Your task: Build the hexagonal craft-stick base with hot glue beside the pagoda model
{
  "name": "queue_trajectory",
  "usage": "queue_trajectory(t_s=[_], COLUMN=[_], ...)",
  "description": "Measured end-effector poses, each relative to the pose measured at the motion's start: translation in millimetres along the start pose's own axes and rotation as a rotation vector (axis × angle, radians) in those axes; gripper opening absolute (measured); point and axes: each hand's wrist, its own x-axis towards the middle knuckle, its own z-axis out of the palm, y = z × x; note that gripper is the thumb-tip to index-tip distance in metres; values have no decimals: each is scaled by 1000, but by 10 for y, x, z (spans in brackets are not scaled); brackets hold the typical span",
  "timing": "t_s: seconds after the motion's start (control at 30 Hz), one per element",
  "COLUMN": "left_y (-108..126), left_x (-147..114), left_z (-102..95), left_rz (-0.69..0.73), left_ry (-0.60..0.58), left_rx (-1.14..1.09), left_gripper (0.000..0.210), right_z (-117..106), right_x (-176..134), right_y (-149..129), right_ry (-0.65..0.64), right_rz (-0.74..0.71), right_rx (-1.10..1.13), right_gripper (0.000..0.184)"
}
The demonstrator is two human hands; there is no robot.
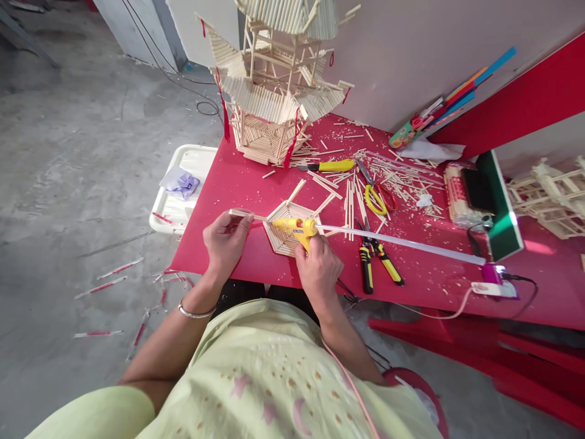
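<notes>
My right hand (319,268) grips a yellow hot glue gun (297,227), a long clear glue stick (397,244) jutting from its back. The nozzle points left, over the edge of a hexagonal frame (284,245) of thin wooden sticks lying on the red table. Between its thumb and fingers my left hand (227,242) pinches a wooden stick (241,213) just left of the nozzle. Several sticks stand out from the frame's corners like spokes. The gun covers part of the frame's middle. Whether the nozzle touches a stick I cannot tell.
Behind stands a tall stick pagoda (274,91) with red tassels. Rightward lie a yellow utility knife (336,165), scissors (375,198), black-and-yellow pliers (377,259) and scattered loose sticks (402,177). A power strip (496,288) rests near the front edge; a white stool (171,195) is at left.
</notes>
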Motion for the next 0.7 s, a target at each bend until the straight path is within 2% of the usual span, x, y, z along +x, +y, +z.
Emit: queue_trajectory(t_s=[0.27, 0.7], left_y=[10, 21], left_x=[-2, -11], left_z=[4, 1], left_rz=[7, 21], left_ry=[0, 1], left_rx=[-19, -19], left_gripper=[21, 22], right_z=[-48, -24], right_x=[23, 12], right_y=[-25, 11], right_ry=[-27, -52], right_rz=[56, 38], right_rx=[51, 61], right_gripper=[17, 23])
